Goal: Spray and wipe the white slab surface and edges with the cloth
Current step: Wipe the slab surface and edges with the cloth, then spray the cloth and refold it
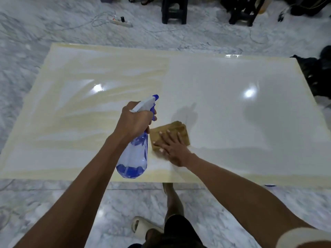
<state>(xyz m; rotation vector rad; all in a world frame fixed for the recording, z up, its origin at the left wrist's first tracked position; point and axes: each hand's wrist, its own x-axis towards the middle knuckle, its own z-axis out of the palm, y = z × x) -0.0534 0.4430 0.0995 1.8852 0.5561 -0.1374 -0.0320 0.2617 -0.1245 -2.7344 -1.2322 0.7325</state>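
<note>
While the left hand [135,122] grips the spray bottle [133,154] above the white slab [232,97], the right hand [172,146] presses flat, fingers spread, on the brown cloth [176,130] near the front edge. Wiping seems underway; next likely calls for spraying and wiping the streaky yellowish left half. Whether the trigger is squeezed is hidden.

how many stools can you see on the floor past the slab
2, both black, beyond the slab's far edge: one stool at top centre, another to its right. Their tops are cut off by the frame; others may lie outside it.
</note>
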